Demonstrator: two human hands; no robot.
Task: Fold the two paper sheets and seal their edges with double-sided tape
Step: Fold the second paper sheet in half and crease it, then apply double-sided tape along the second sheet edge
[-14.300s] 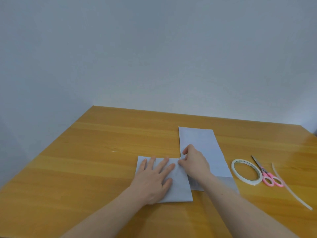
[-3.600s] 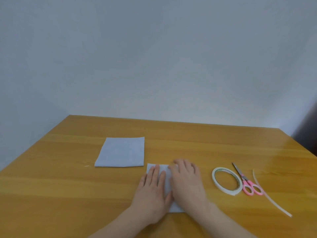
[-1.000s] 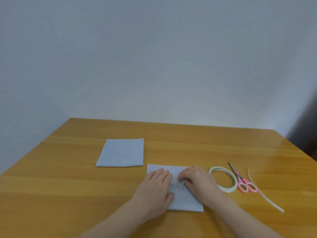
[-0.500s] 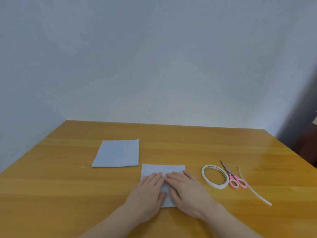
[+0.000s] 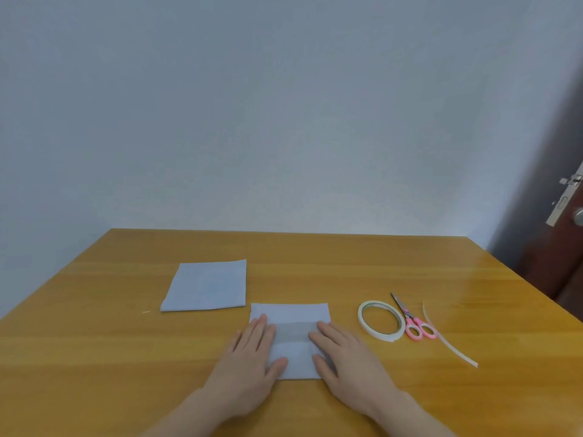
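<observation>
Changed since half a second ago: left hand (image 5: 249, 357) and right hand (image 5: 344, 357), then side by side, now spread apart, flat and open, pressing near folded pale-blue paper sheet (image 5: 291, 339) on wooden table (image 5: 94, 357). Flap down; seal likely finishing. Second folded pale-blue sheet (image 5: 206, 287) far left. White tape roll (image 5: 381, 321), pink-handled scissors (image 5: 410, 321), white backing strip (image 5: 448, 342) right. Tape under flap hidden; sheet's side edges covered by palms.

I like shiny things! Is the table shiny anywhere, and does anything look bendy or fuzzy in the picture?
Head view: the table shows a pale sheen near its far right corner. The door at the right edge leans and looks soft, stretched by the wide lens. The hands cast only faint shadows on the folded paper.
</observation>
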